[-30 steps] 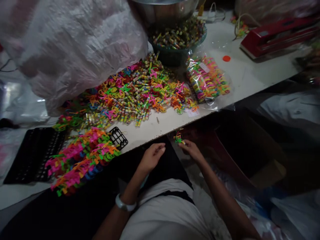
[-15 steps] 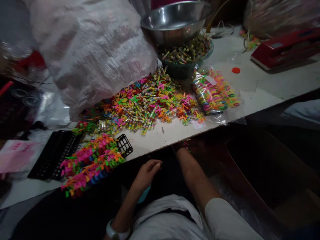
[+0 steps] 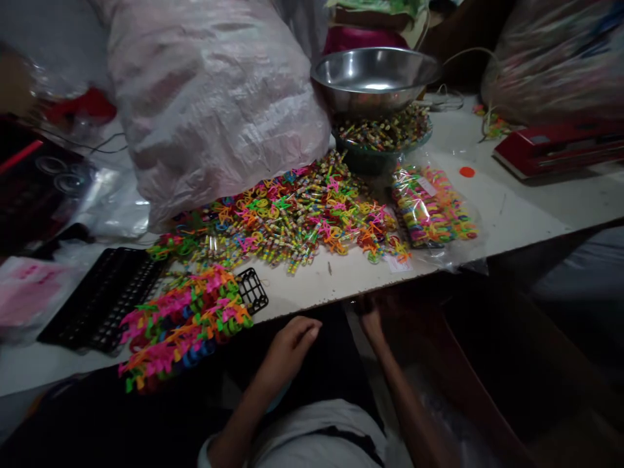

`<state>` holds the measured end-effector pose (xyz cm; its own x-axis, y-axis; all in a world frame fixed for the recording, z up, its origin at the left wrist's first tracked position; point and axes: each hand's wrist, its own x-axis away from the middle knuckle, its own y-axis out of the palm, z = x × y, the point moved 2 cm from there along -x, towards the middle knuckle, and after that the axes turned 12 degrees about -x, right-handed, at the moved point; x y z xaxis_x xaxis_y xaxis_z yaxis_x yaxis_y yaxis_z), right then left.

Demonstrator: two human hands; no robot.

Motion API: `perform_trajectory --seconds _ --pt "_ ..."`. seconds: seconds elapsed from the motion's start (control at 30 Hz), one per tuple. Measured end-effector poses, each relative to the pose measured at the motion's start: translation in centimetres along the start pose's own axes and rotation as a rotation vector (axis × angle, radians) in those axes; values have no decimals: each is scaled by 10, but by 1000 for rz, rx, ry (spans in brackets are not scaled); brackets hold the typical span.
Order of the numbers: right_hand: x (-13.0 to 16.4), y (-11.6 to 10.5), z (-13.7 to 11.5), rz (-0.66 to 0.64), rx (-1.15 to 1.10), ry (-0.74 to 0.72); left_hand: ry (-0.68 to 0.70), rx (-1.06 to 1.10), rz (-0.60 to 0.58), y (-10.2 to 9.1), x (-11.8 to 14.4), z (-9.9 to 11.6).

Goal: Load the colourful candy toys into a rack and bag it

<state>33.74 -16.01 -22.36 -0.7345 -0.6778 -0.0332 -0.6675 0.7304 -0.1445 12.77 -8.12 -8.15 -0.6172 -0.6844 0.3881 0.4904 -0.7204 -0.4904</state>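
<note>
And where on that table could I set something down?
The table is barest between the bagged toys and the red machine, apart from an orange disc. A narrow, nearly bare strip runs along the front, before the colourful pile. The left is crowded with black trays and a big sack.

Dim light, long white table

Left hand and right hand hang near a table heaped with colourful pieces
</note>
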Motion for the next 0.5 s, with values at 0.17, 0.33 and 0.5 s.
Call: perform_trajectory --seconds 0.17,0.33,0.5 --pt "5 -54 -63 149 255 -212 192 -128 233 -53 28 29" --pt "-49 -4 -126 -167 388 -423 229 -477 652 -111 36 31" --pt "-58 89 -127 -487 495 -617 24 -902 763 -139 7 0"
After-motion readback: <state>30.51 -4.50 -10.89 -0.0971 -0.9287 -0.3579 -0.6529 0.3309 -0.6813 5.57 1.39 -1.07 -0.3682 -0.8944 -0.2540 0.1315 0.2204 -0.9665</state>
